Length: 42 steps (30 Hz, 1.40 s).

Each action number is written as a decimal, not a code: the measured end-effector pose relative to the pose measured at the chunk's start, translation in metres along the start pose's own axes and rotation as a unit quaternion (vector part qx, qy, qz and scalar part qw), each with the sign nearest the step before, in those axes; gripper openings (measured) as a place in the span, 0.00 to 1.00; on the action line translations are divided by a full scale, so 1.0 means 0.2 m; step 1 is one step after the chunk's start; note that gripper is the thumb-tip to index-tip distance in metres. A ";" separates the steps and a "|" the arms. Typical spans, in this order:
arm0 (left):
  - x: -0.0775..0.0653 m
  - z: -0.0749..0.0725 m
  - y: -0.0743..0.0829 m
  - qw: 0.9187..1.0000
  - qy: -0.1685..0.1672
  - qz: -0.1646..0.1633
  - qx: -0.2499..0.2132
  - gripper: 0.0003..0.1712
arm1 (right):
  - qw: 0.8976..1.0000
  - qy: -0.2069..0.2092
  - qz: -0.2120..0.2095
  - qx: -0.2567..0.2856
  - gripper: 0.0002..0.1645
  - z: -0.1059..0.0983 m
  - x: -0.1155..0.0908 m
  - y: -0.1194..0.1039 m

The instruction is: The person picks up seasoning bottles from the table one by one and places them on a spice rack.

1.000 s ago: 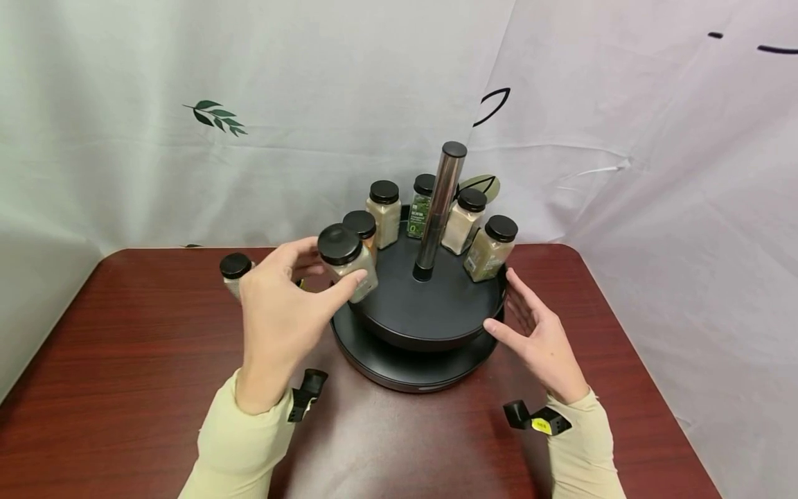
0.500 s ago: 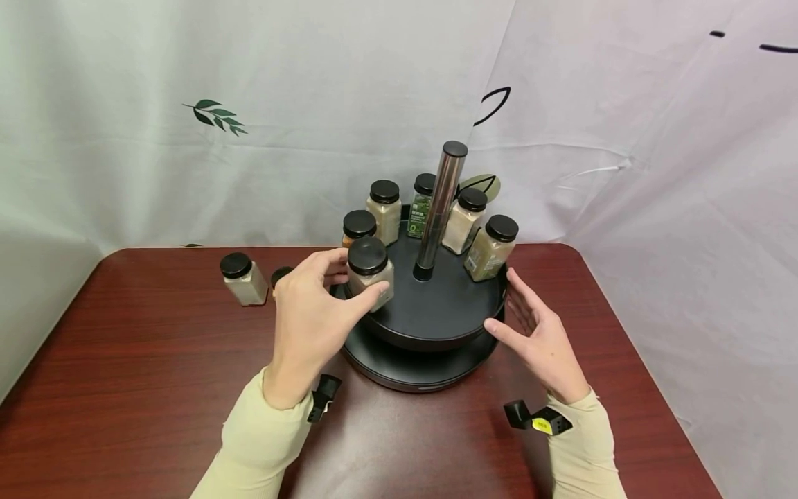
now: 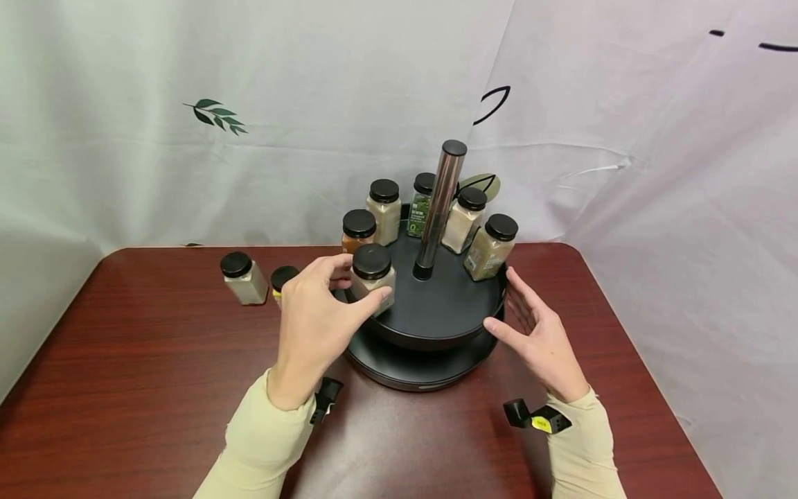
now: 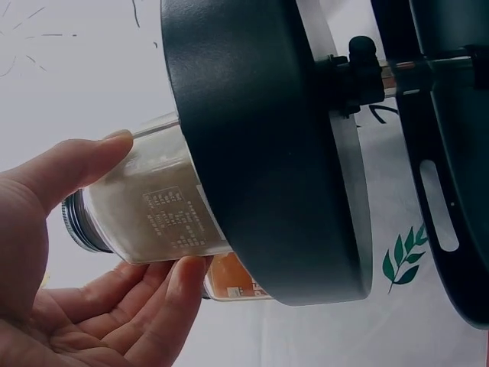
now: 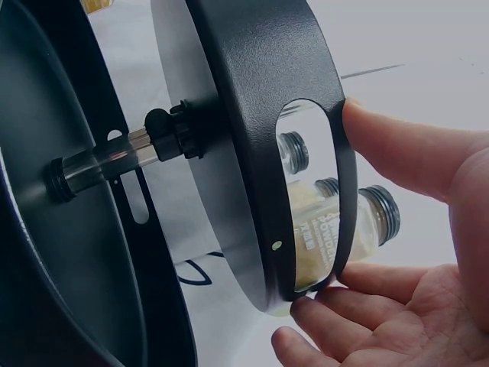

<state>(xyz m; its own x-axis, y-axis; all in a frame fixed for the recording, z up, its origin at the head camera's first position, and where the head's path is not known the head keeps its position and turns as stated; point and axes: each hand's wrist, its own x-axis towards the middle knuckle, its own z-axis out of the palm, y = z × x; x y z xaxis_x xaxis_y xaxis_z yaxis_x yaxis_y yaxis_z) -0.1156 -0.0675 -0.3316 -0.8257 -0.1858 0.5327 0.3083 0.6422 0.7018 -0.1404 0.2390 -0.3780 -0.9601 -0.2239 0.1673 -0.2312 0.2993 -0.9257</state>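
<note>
A glass spice jar (image 3: 373, 278) with a black lid and pale contents is held in my left hand (image 3: 319, 315), thumb on one side and fingers on the other. The jar stands at the left rim of the upper tray of a black two-tier turntable (image 3: 430, 305); in the left wrist view the tray wall (image 4: 244, 153) hides its base. My right hand (image 3: 539, 339) rests spread along the tray's right rim. In the right wrist view its thumb and fingertips (image 5: 306, 306) touch the edge on either side of a slot, fingers fairly straight.
Several jars stand round the upper tray, among them an orange one (image 3: 358, 232), a green-labelled one (image 3: 420, 208) and a tan one (image 3: 490, 249). A metal post (image 3: 441, 208) rises from its middle. Two more jars, one pale (image 3: 246, 281), stand on the table (image 3: 156, 374) at left.
My left hand has carried the pale jar rightward and down onto the upper tray's left side, uncovering the jars on the table. My right hand has stayed at the rim.
</note>
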 end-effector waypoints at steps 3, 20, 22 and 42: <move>-0.01 0.00 0.00 1.000 -0.002 -0.002 0.003 0.29 | 1.000 0.000 0.000 -0.001 0.50 0.00 0.00 0.00; -0.02 0.02 -0.02 1.000 -0.016 -0.015 0.016 0.28 | 1.000 -0.001 -0.001 -0.002 0.49 0.00 0.00 0.00; -0.02 0.02 -0.02 1.000 -0.016 -0.017 0.016 0.29 | 1.000 -0.001 -0.001 -0.002 0.49 0.00 0.00 0.00; -0.05 0.00 -0.04 0.999 -0.024 -0.010 -0.025 0.37 | 1.000 0.002 -0.011 -0.023 0.48 -0.01 0.00 -0.01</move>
<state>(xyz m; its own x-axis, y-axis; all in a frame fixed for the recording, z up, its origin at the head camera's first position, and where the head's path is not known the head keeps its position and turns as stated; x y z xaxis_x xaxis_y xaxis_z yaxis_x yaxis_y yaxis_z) -0.1093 -0.0714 -0.3427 -0.8534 -0.1611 0.4958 0.3135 0.6012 0.7350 -0.1396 0.2398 -0.3764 -0.9553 -0.2271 0.1893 -0.2594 0.3366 -0.9052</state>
